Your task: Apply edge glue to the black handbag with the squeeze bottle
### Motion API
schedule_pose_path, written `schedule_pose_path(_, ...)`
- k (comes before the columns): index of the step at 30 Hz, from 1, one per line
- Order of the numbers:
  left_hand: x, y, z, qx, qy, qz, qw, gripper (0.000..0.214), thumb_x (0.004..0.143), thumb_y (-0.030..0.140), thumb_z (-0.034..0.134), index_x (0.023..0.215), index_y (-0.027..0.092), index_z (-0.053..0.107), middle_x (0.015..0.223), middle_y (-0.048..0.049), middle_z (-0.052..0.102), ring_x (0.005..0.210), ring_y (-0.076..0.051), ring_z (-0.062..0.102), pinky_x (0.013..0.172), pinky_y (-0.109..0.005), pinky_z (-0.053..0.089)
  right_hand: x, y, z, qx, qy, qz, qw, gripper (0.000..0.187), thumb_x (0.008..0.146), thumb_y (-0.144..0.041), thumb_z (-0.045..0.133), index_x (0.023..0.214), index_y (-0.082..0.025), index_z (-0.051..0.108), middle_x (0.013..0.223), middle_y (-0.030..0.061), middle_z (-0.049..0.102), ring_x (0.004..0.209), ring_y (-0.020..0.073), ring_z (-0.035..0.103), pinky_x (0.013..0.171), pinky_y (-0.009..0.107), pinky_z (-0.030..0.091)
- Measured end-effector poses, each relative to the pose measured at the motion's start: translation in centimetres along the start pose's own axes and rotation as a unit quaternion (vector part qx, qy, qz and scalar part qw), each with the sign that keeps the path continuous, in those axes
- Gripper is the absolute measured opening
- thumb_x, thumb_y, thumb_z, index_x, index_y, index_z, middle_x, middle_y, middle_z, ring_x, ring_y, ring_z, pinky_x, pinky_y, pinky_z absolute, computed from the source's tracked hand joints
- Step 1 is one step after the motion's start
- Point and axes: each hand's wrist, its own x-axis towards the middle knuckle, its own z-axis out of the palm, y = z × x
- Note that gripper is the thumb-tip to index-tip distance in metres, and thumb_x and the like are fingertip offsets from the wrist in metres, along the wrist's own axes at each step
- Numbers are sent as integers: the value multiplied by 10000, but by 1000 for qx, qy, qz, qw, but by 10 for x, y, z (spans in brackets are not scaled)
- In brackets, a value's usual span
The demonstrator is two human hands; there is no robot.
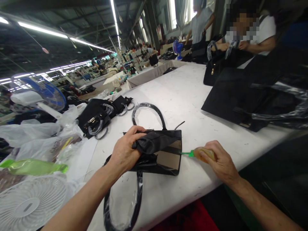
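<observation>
A black handbag (pixel 178 166) lies on the white table in front of me, its two plastic-wrapped handles spread to either side. My left hand (pixel 127 149) is closed on the bag's bunched black lining (pixel 154 141), folding it back so that beige board shows inside. My right hand (pixel 221 160) grips a small squeeze bottle (pixel 203 154) of amber glue-like liquid. The bottle's thin green nozzle points left, its tip at the bag's right edge. Whether any liquid is coming out cannot be seen.
More black handbags (pixel 93 115) lie at the left, near plastic bags (pixel 29 131), a green bottle-like item (pixel 33 166) and a white fan (pixel 27 205). Large black bags (pixel 231 96) cover the table's right side. A co-worker (pixel 262 35) handles a bag across the table (pixel 168 86).
</observation>
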Motion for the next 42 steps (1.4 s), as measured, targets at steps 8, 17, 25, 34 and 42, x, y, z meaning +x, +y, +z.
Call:
schedule_pose_path(8, -11, 0, -2, -9, -16, -9, 1000, 322, 787, 149, 525, 951, 317, 745, 1164, 46, 584, 978, -125, 646, 816, -234, 459, -6, -3, -2, 14, -27, -8, 1000, 34, 973, -283, 593, 971, -263, 620, 940, 19, 548, 851, 178, 570, 736, 312, 455)
schedule_pose_path(17, -23, -2, -2, -53, -8, -7, 999, 276, 813, 148, 558, 953, 279, 757, 1131, 11, 600, 1003, -135, 635, 838, -206, 476, 4, -2, -2, 18, -18, -13, 1000, 64, 958, -311, 609, 957, -262, 649, 916, 23, 558, 830, 190, 578, 719, 322, 467)
schedule_pose_path(25, -30, -1, -2, -50, -4, -13, 999, 300, 814, 155, 541, 988, 266, 759, 1159, -25, 617, 1047, -178, 640, 872, -248, 510, -3, -9, -2, 34, -57, -13, 998, 81, 953, -317, 606, 932, -260, 660, 894, 24, 583, 808, 192, 602, 708, 325, 502)
schedule_pose_path(34, -46, -7, 0, -76, 12, -20, 997, 307, 785, 149, 557, 991, 271, 748, 1188, -16, 614, 1092, -179, 629, 930, -259, 513, -5, -14, -3, 49, -76, 9, 996, 115, 960, -336, 596, 901, -258, 656, 868, 12, 577, 779, 178, 597, 687, 305, 494)
schedule_pose_path(42, -57, -7, 1, -55, 3, -28, 998, 281, 808, 182, 558, 993, 270, 749, 1225, -26, 613, 1126, -199, 620, 958, -283, 519, -6, -9, -1, 47, -71, 3, 996, 86, 956, -320, 607, 922, -265, 665, 884, 8, 571, 788, 173, 598, 697, 302, 494)
